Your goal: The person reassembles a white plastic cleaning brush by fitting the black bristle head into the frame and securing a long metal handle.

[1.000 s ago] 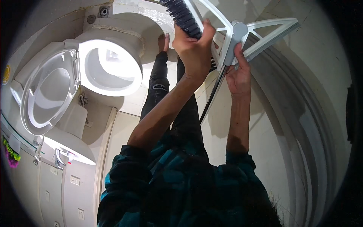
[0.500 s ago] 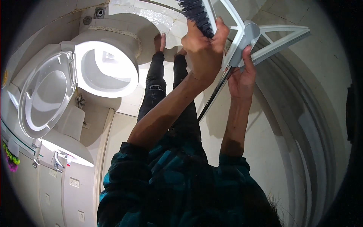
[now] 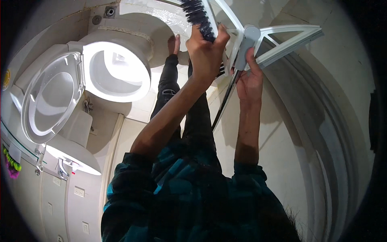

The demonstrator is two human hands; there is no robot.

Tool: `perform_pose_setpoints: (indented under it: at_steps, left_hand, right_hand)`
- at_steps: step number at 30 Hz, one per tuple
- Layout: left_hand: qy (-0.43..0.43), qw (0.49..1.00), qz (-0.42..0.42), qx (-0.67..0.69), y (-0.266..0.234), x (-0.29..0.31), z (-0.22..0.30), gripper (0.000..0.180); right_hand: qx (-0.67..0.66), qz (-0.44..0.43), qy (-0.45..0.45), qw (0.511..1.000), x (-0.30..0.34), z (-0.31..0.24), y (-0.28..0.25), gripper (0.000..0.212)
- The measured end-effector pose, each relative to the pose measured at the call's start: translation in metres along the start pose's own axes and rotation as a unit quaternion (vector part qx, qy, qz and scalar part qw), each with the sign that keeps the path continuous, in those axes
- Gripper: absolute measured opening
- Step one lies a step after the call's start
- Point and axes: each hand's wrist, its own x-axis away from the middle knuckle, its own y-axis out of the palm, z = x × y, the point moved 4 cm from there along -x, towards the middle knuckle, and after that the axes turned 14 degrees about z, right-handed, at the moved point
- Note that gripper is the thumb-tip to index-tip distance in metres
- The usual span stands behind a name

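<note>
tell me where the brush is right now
In the head view, the dark-bristled brush is at top centre, gripped in the left hand, beside the white frame.

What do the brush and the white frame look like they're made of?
Brush: dark, dense bristles, probably synthetic; the left hand hides its back. White frame: likely moulded plastic, going by its smooth matte bars and rounded grey hub, held by the right hand.
</note>
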Motion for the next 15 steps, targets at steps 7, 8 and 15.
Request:
perform_pose_setpoints:
  at_steps: [7,8,15]
  left_hand:
    - [0.091,0.996,-0.017,0.016,-0.013,0.031,-0.034,0.020]
    - [0.084,0.996,-0.024,0.016,-0.017,0.032,-0.030,0.020]
    - [0.022,0.994,0.072,0.075,-0.081,-0.073,0.041,0.024]
  right_hand:
    - [-0.035,-0.003,0.012,0.999,-0.009,-0.020,0.012,0.037]
    - [-0.021,-0.017,-0.005,1.000,-0.010,-0.025,0.012,0.039]
    - [-0.011,-0.038,-0.088,0.995,0.002,0.004,-0.018,0.041]
